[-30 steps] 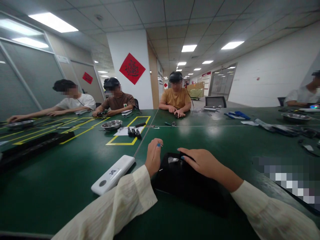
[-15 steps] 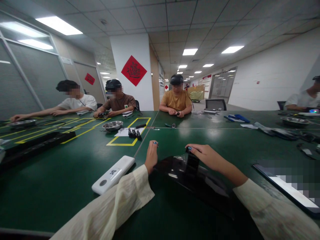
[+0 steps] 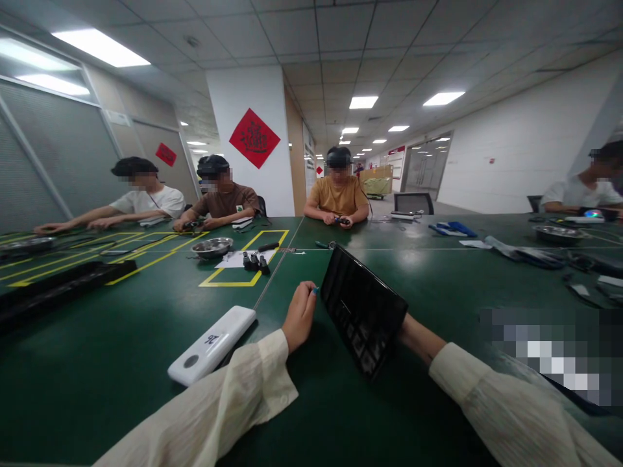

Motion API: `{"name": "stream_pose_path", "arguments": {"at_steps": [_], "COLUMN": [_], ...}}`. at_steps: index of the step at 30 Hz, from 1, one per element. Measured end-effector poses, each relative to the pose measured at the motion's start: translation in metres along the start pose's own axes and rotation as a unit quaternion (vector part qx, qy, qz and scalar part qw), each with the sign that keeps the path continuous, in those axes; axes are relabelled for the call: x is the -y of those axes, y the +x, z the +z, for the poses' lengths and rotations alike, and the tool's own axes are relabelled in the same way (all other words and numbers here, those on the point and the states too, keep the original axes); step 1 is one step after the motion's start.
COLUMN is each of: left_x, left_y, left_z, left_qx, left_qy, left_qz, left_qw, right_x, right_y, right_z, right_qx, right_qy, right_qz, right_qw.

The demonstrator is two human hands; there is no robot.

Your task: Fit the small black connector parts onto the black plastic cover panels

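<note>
A black flat tray-like panel (image 3: 363, 310) stands tilted up off the green table (image 3: 146, 350) in front of me, its underside facing me. My right hand is hidden behind it; only the wrist (image 3: 413, 337) and cream sleeve show, so its hold is inferred from the raised panel. My left hand (image 3: 300, 314) rests on the table just left of the panel, fingers curled together near the panel's lower left edge, with blue nails showing.
A white power bank (image 3: 213, 343) lies left of my left arm. Farther off are a metal bowl (image 3: 215, 246), small black parts (image 3: 255, 262) in a yellow-taped box, and a long black tray (image 3: 58, 285). Several seated people work across the table.
The black panel lay flat under both hands, then its far edge rose; now it stands steeply tilted and hides my right hand. My left hand stayed beside it.
</note>
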State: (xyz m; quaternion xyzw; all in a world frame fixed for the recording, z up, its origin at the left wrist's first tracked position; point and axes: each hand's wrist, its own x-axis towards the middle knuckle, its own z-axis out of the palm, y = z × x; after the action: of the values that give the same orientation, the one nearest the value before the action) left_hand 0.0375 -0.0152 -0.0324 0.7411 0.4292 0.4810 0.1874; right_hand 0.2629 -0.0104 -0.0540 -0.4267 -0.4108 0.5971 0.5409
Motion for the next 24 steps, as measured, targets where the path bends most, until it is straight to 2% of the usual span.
{"name": "stream_pose_path", "arguments": {"at_steps": [5, 12, 20, 24], "left_x": [-0.002, -0.002, -0.005, -0.002], "left_y": [-0.002, -0.005, -0.007, -0.005], "left_z": [0.002, 0.004, 0.006, 0.008], "left_qx": [0.066, 0.124, 0.128, 0.138], "left_qy": [0.037, 0.108, 0.116, 0.119], "left_qz": [0.018, 0.057, 0.07, 0.049], "left_qw": [0.997, 0.985, 0.982, 0.982], "right_x": [-0.012, -0.012, -0.009, -0.009], "right_y": [0.001, -0.004, -0.012, -0.012], "right_z": [0.009, 0.014, 0.02, 0.021], "right_qx": [-0.039, -0.052, -0.046, -0.026], "right_qy": [0.048, 0.063, 0.022, 0.018], "right_qz": [0.065, 0.065, 0.036, 0.021], "right_qw": [0.996, 0.995, 0.998, 0.999]}}
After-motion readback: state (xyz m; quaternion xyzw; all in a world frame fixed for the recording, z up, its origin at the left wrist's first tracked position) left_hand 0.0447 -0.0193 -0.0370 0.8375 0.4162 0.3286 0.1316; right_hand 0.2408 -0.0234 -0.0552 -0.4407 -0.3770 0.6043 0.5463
